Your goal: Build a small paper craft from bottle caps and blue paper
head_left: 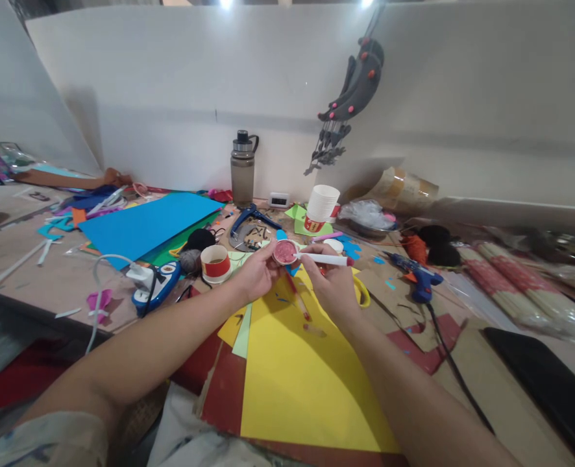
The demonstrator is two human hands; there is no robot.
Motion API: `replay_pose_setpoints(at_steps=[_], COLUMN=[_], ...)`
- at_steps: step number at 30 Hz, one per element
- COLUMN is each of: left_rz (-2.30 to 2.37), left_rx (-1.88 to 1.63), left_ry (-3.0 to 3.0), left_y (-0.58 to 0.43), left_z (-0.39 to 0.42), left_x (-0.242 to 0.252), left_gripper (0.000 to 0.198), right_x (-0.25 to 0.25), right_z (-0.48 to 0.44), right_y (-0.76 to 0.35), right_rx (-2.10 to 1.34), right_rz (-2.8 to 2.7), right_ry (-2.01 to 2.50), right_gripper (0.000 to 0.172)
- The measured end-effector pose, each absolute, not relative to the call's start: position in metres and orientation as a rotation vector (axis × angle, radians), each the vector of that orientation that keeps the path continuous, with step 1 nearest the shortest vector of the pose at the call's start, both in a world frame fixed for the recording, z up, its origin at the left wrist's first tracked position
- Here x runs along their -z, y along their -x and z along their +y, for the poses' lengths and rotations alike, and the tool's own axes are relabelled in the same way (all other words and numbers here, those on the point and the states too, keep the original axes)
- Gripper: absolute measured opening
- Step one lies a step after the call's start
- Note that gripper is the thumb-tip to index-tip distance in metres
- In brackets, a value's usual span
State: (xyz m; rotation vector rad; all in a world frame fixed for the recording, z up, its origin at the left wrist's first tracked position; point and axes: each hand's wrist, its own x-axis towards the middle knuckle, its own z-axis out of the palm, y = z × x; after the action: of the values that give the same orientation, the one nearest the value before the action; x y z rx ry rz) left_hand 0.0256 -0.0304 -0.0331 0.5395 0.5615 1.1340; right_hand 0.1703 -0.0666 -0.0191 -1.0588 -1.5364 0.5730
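Observation:
My left hand (262, 271) is closed round a small round piece (285, 251) with a pinkish-red face and a pale rim. In my right hand (330, 280) is a white marker (324, 259) with a red end, its tip against the pinkish face. Both hands are above a yellow sheet (307, 383). A red pencil-like stick (298, 297) lies on that sheet, just below the hands. Beside my left forearm stands a red and white paper cup (215, 264).
Behind the hands are a water bottle (243, 172), stacked paper cups (320, 206) and blue-handled pliers (253, 219). A glue gun (416, 272) with a black cable lies at right, a blue power strip (157, 288) at left. A grey ornament (358, 81) hangs above.

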Motion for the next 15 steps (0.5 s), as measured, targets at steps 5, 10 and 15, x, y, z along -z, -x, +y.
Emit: replay_pose_setpoints(at_steps=[5, 10, 15], left_rz=[0.541, 0.538, 0.523], left_rx=[-1.198, -1.218, -1.215], left_ry=[-0.595, -0.671, -0.698], left_y=[-0.0252, -0.0251, -0.0251], left_z=[-0.0328, -0.0349, -0.0358], left_x=[0.0341, 0.0347, 0.0344], left_gripper=[0.013, 0.017, 0.02], right_x=[0.0185, 0.0194, 0.0213], right_z=[-0.0678, -0.0671, -0.0664], right_y=[-0.1711, -0.1725, -0.1713], right_rx=[-0.431, -0.318, -0.29], right_rz=[-1.619, -1.626, -1.668], right_ry=[1.118, 1.183, 1.178], right_gripper=[0.016, 0.016, 0.016])
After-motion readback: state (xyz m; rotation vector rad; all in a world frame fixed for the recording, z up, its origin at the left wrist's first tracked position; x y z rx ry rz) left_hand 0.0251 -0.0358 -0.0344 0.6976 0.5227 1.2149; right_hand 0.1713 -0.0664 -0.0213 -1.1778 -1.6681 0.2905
